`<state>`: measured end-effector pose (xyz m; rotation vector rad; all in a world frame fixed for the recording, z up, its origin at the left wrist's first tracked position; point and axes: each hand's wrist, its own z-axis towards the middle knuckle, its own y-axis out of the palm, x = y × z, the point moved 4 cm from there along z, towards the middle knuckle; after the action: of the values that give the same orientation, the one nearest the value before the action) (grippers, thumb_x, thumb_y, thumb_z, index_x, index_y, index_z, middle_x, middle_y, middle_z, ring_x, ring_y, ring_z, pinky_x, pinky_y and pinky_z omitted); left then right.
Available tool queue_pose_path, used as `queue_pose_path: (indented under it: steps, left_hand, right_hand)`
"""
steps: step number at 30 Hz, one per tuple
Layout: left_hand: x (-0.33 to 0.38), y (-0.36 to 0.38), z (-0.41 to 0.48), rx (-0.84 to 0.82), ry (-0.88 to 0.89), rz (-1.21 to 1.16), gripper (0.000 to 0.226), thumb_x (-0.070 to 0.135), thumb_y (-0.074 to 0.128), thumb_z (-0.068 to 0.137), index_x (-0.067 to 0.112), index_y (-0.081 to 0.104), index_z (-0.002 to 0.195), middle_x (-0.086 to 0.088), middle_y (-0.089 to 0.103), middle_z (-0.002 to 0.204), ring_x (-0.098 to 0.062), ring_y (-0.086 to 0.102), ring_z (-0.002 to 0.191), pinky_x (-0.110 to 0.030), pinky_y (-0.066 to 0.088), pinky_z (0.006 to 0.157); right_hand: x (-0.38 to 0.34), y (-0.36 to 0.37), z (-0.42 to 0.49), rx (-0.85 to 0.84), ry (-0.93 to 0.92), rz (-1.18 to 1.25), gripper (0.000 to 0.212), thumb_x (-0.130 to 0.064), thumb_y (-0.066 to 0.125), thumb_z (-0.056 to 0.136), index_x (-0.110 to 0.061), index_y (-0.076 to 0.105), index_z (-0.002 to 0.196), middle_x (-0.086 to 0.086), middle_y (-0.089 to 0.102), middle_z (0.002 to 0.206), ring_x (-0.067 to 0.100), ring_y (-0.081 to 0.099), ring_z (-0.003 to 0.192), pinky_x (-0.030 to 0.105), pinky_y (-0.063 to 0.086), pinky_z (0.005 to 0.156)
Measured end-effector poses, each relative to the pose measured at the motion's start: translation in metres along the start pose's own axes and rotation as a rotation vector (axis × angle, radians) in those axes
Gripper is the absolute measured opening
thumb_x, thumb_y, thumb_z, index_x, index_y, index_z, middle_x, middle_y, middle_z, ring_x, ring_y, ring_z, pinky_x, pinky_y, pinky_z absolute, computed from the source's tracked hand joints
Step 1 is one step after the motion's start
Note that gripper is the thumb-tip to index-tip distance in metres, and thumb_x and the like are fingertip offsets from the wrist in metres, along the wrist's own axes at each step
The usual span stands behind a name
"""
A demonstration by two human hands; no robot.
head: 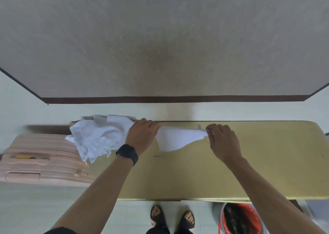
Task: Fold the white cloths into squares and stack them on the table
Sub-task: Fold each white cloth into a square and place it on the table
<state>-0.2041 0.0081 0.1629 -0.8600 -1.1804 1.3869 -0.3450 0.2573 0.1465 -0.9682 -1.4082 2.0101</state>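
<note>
Olive table (249,162) by grey wall (160,38); left grip (142,136) and right grip (222,141) pinch a white cloth (178,137).

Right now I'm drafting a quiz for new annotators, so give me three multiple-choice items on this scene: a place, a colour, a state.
1. Where does the pile of white cloths lie?
A) at the left end of the table
B) at its right end
C) on the floor

2. What colour is the watch on the left wrist?
A) white
B) black
C) red

3. How is the single cloth held?
A) lying untouched
B) by one hand alone
C) stretched between the left hand and right hand

1 A: the pile sits by the table's left edge.
2 B: its band is black.
3 C: each hand grips one end.
</note>
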Motion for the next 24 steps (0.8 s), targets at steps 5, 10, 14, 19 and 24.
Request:
queue_pose_path:
  steps: [5, 10, 14, 19, 24]
  left_hand:
    - [0.019, 0.044, -0.062, -0.103, -0.018, 0.000, 0.014, 0.023, 0.059, 0.090, 0.020, 0.073, 0.087, 0.003, 0.069, 0.071, -0.022, 0.063, 0.066, -0.031, 0.051, 0.058]
    - [0.041, 0.104, -0.141, -0.420, -0.051, -0.027, 0.014, 0.023, 0.083, 0.075, 0.026, 0.070, 0.079, 0.009, 0.067, 0.066, -0.017, 0.063, 0.066, -0.028, 0.052, 0.060]
    - [0.054, 0.125, -0.183, -0.595, -0.095, -0.091, 0.024, 0.018, 0.086, 0.069, 0.027, 0.069, 0.083, 0.010, 0.067, 0.064, -0.014, 0.062, 0.065, -0.026, 0.050, 0.058]
    - [0.047, 0.136, -0.176, -0.655, -0.413, -0.319, 0.021, 0.029, 0.046, 0.101, 0.026, 0.064, 0.113, 0.002, 0.069, 0.101, -0.020, 0.061, 0.093, -0.030, 0.046, 0.073]
    - [0.024, 0.167, -0.147, -0.582, -0.712, -0.508, 0.020, 0.032, 0.053, 0.098, 0.030, 0.070, 0.109, 0.008, 0.071, 0.101, -0.017, 0.065, 0.095, -0.032, 0.053, 0.079]
  right_hand:
    - [0.016, 0.054, -0.062, -0.191, -0.008, 0.014, 0.006, -0.019, 0.064, 0.093, -0.020, 0.067, 0.099, -0.003, 0.069, 0.087, 0.028, 0.061, 0.082, 0.038, 0.048, 0.068]
    - [0.033, 0.103, -0.136, -0.444, 0.016, 0.036, 0.008, -0.023, 0.063, 0.094, -0.022, 0.067, 0.101, -0.004, 0.070, 0.092, 0.028, 0.062, 0.087, 0.038, 0.049, 0.071]
    - [0.043, 0.124, -0.180, -0.666, 0.035, 0.048, 0.018, -0.029, 0.048, 0.101, -0.025, 0.063, 0.111, -0.007, 0.068, 0.105, 0.023, 0.058, 0.099, 0.037, 0.048, 0.082]
    - [0.059, 0.134, -0.184, -0.729, 0.218, 0.224, 0.020, -0.033, 0.050, 0.101, -0.025, 0.065, 0.110, -0.007, 0.068, 0.107, 0.017, 0.058, 0.097, 0.032, 0.046, 0.083]
    - [0.071, 0.144, -0.144, -0.562, 0.475, 0.417, 0.017, -0.031, 0.059, 0.098, -0.020, 0.070, 0.106, -0.002, 0.071, 0.097, 0.014, 0.065, 0.084, 0.028, 0.048, 0.077]
